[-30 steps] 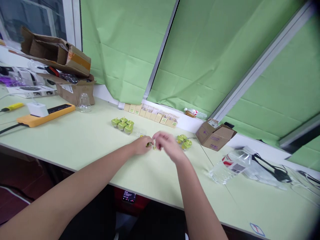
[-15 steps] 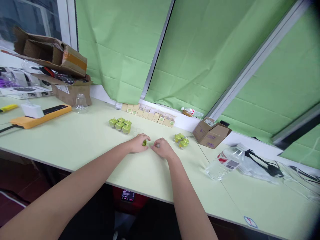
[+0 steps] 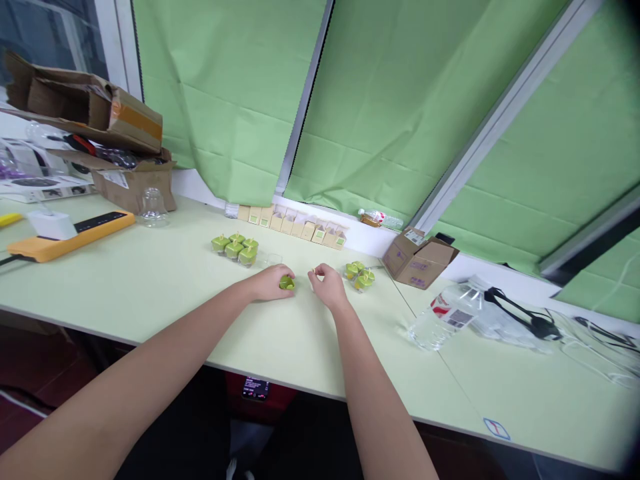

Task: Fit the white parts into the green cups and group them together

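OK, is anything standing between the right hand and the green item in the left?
Nothing visible does: only tabletop shows between the right hand and the green item in the left hand. The clear container sits beyond the left hand, outside that gap.

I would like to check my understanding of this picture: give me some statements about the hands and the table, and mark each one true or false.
1. The left hand holds a small green item. True.
2. The two hands are pressed together. False: a gap separates the left hand from the right hand.
3. A white adapter sits on the orange power strip. True.
4. The large clear bottle is beside the power strip. False: the large clear bottle is at the other side, to the right of both hands.
5. A row of small beige boxes runs along the back of the table. True.
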A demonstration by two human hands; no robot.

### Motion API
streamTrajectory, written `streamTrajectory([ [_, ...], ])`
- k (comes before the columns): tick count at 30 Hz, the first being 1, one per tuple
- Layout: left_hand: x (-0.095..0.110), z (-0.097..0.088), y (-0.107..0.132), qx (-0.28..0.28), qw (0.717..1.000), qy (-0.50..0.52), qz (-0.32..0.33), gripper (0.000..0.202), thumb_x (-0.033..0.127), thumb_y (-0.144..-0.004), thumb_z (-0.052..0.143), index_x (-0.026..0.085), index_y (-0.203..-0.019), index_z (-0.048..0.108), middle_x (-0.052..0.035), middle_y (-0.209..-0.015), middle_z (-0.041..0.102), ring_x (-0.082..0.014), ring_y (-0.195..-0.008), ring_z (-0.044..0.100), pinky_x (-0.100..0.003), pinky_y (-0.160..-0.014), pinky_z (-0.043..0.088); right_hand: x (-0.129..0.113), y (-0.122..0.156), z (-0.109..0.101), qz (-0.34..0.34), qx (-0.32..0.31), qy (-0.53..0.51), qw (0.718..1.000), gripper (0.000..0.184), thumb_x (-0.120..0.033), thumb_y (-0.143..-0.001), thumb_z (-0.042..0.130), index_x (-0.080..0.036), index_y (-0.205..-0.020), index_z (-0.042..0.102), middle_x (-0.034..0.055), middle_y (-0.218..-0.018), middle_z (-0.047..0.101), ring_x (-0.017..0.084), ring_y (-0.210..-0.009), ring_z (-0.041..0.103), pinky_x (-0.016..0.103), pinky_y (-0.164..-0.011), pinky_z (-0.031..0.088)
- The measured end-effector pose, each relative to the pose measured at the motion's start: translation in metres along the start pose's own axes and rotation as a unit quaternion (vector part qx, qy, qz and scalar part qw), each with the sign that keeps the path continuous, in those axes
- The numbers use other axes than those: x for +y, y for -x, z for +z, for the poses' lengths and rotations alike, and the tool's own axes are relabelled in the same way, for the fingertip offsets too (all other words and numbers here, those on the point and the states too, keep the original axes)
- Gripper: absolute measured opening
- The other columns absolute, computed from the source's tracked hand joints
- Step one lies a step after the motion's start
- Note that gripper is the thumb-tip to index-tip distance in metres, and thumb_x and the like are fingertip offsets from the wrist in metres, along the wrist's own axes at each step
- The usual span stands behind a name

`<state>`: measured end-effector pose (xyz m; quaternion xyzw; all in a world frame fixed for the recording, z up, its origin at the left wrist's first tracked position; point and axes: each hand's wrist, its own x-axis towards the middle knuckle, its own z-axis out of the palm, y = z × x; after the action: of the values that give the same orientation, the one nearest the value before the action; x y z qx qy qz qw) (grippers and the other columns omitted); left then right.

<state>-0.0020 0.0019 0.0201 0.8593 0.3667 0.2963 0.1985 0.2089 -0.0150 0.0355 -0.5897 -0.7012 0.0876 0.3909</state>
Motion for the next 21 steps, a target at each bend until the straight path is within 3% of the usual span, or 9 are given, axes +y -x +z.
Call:
streamTrajectory([
  [6, 0.006, -0.004, 0.002, 0.014, 1.0, 0.0, -0.011, 0.049, 0.036, -0.068, 0.07, 0.019, -0.114, 0.065, -0.0083, -0.113, 0.067, -0.024, -0.1, 0.063, -0.033, -0.086, 0.051, 0.001, -0.003, -0.011, 0.06, 0.112, -0.068, 0.99, 0.021, -0.042, -0.084, 0.052, -0.022, -0.083, 0.056, 0.0011, -0.079, 0.066, 0.016, -0.066, 0.06, 0.028, -0.066, 0.042],
  [10, 0.012, -0.008, 0.002, 0.048, 0.998, 0.008, -0.037, 0.051, 0.044, -0.065, 0.074, 0.019, -0.109, 0.068, -0.0058, -0.1, 0.07, -0.0223, -0.086, 0.065, -0.031, -0.075, 0.052, -0.004, -0.003, -0.018, 0.068, 0.157, -0.089, 0.981, 0.027, -0.046, -0.087, 0.05, -0.021, -0.087, 0.062, 0.0012, -0.075, 0.064, 0.016, -0.064, 0.057, 0.029, -0.065, 0.042],
  [15, 0.017, -0.012, 0.0, 0.109, 0.993, 0.022, -0.042, 0.051, 0.041, -0.067, 0.074, 0.019, -0.113, 0.069, -0.0068, -0.106, 0.072, -0.0223, -0.086, 0.065, -0.031, -0.076, 0.052, -0.013, 0.0, -0.009, 0.022, 0.099, -0.173, 0.98, 0.031, -0.045, -0.084, 0.057, -0.02, -0.102, 0.062, 0.0006, -0.074, 0.064, 0.015, -0.064, 0.056, 0.027, -0.063, 0.045],
  [21, 0.018, -0.008, -0.001, 0.106, 0.993, 0.043, -0.036, 0.045, 0.034, -0.07, 0.072, 0.021, -0.113, 0.067, -0.0032, -0.1, 0.072, -0.0169, -0.075, 0.063, -0.027, -0.07, 0.049, -0.024, 0.006, 0.004, -0.042, -0.007, -0.187, 0.982, 0.024, -0.041, -0.081, 0.061, -0.02, -0.086, 0.07, 0.0013, -0.074, 0.066, 0.013, -0.061, 0.053, 0.026, -0.062, 0.045],
])
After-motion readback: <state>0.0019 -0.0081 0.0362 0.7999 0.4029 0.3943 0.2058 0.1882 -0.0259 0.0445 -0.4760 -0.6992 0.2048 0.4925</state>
